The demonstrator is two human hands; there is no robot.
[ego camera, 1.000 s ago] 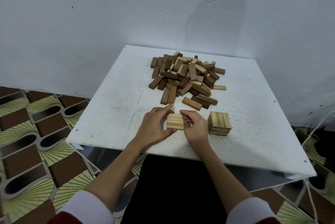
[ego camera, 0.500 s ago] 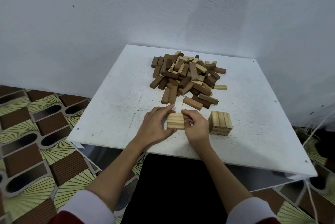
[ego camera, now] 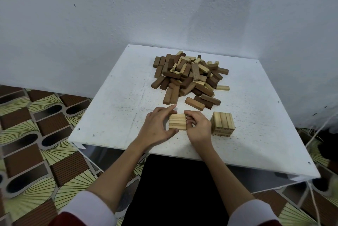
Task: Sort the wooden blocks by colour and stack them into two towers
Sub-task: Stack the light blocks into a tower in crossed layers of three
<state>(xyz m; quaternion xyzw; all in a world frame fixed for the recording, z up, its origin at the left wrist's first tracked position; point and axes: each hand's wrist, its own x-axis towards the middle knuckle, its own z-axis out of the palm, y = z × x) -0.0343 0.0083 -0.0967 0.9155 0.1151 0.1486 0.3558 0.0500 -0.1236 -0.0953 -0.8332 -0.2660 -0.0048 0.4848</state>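
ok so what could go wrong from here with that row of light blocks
1. The hands squeeze the loose row only from its ends; it might buckle or scatter when lifted.
2. The stack sits right beside the right hand, so a nudge could topple it.

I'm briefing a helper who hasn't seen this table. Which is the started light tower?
On the white table, look at the near edge, right of both hands. The light tower stands alone there, unlike the row of light blocks held between the left hand and right hand.
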